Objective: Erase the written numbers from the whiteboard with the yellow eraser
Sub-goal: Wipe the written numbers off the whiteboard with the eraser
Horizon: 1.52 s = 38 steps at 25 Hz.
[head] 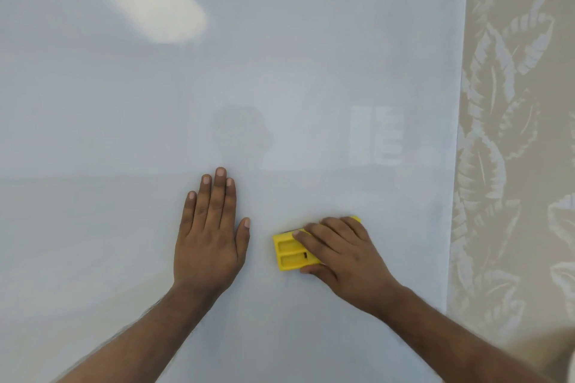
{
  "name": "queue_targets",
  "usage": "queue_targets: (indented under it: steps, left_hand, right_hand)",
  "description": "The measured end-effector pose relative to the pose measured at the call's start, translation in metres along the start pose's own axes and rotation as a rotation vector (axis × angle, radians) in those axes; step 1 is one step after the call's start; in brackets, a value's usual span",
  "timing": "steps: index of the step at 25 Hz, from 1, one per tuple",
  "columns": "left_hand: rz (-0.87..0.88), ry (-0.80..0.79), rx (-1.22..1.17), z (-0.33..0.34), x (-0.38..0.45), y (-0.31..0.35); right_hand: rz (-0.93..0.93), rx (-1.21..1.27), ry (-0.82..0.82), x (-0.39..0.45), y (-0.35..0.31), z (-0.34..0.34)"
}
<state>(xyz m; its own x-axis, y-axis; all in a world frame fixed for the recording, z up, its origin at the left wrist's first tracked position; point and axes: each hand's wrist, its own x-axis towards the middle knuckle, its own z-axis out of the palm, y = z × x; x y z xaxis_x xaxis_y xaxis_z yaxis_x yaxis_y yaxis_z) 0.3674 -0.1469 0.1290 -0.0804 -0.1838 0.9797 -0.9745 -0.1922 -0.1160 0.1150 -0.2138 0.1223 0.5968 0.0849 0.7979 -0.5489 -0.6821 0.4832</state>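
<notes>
The whiteboard point(217, 87) fills most of the head view; no written numbers show on it, only faint reflections. My left hand point(211, 236) lies flat on the board, fingers stretched and close together, holding nothing. To its right, my right hand point(342, 255) grips the yellow eraser point(291, 253) and presses it against the board. The eraser's left end with two rectangular recesses sticks out from under my fingers; its right part is hidden by the hand.
The whiteboard's right edge point(457, 165) runs top to bottom. Beyond it is a beige wall with a pale leaf pattern point(513, 134). A bright light reflection point(161, 6) sits on the upper left of the board.
</notes>
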Motion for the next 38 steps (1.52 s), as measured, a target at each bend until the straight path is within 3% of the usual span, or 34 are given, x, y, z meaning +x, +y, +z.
queue_targets:
  steps: [5,10,12,17,23,29,34,38]
  left_hand:
    - [0.016,-0.026,-0.021,0.001,-0.012,-0.001]
    - [0.057,-0.089,-0.036,0.001,-0.044,-0.007]
    - [0.058,-0.102,-0.026,0.001,-0.053,-0.007]
    - [0.044,-0.128,-0.024,0.001,-0.057,-0.005]
    - [0.046,-0.150,-0.030,-0.001,-0.063,-0.005]
    - [0.112,-0.155,-0.014,-0.003,-0.063,-0.013]
    - [0.206,-0.162,0.024,-0.011,-0.058,-0.034]
    - [0.221,-0.180,0.028,-0.018,-0.047,-0.047]
  right_hand:
    - [-0.065,0.054,-0.050,-0.024,-0.033,0.025]
    - [-0.223,-0.062,-0.153,-0.062,-0.002,0.014]
    - [-0.206,-0.100,-0.139,-0.060,0.023,0.002]
    - [0.236,-0.041,0.006,-0.046,0.062,-0.022]
    - [0.511,-0.079,0.138,-0.071,0.006,0.007]
    - [0.223,-0.007,0.100,-0.061,-0.069,0.047]
    - [-0.244,-0.092,-0.119,-0.073,-0.031,0.027]
    - [-0.095,-0.082,-0.052,-0.039,0.006,0.002]
